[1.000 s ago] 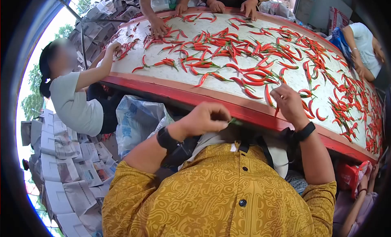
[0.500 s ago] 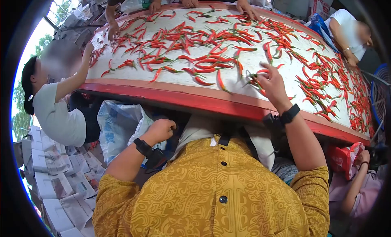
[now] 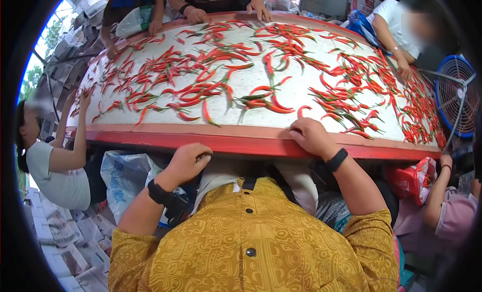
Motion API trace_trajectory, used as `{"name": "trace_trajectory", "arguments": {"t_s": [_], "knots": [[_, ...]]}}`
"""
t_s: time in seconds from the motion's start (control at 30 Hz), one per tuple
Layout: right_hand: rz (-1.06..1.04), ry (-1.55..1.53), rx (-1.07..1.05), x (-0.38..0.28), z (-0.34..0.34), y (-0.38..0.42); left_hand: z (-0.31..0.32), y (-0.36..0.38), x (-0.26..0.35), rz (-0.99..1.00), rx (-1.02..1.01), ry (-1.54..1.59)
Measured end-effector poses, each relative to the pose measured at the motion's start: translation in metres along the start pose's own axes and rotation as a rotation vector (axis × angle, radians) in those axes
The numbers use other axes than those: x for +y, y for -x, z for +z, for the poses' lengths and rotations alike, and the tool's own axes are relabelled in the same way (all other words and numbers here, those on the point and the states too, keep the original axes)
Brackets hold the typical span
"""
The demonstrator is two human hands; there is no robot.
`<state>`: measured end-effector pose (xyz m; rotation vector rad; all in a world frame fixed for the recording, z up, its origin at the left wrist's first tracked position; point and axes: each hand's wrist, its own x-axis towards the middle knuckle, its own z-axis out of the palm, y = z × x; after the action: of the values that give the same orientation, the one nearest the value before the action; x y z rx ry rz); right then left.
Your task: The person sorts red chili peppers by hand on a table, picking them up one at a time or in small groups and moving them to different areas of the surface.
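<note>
Many red chilies with green stems lie scattered on a white surface edged by a red and pink rim. My right hand rests at the near rim, fingers curled. A red chili shows right against its knuckles; whatever is inside the fingers is hidden. My left hand is below the rim, left of my lap, with its thumb against curled fingers; what they hold, if anything, cannot be made out. A small pile of chilies lies between the hands, farther in.
Other people's hands are at the far rim, one person reaches in from the left, another from the right. A white-blue bag stands below left, a red bag below right, a blue fan at right.
My right hand has drawn back from above the chilies to the near rim, its fingers now curled. My left hand has moved slightly left and down in view. The whole view has shifted.
</note>
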<state>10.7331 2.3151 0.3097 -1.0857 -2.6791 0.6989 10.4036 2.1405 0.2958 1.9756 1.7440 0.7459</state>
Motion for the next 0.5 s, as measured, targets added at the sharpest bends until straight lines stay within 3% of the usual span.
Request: {"name": "trace_trajectory", "arguments": {"t_s": [0.03,0.1,0.13,0.23,0.3,0.37,0.43,0.5], "knots": [[0.018,0.001,0.004,0.006,0.002,0.005,0.006,-0.013,0.004,0.02,0.013,-0.026],[-0.237,0.155,0.343,0.011,-0.002,0.014,0.009,-0.04,0.018,0.047,0.035,-0.043],[-0.273,0.156,0.416,0.017,-0.002,0.017,0.014,-0.053,0.023,0.059,0.067,-0.067],[-0.184,0.038,0.363,0.033,-0.023,0.036,0.033,-0.089,0.013,0.112,0.072,-0.123],[-0.201,0.057,0.428,0.049,-0.038,0.047,0.047,-0.101,0.005,0.162,0.269,-0.322],[0.106,0.054,0.266,0.064,-0.058,0.06,0.053,-0.109,0.012,0.044,0.271,-0.331],[0.098,0.083,0.286,0.088,-0.065,0.07,0.06,-0.114,0.026,0.075,0.552,-0.454],[0.1,0.116,0.3,0.106,-0.067,0.075,0.068,-0.115,0.04,0.11,0.574,-0.395]]}}
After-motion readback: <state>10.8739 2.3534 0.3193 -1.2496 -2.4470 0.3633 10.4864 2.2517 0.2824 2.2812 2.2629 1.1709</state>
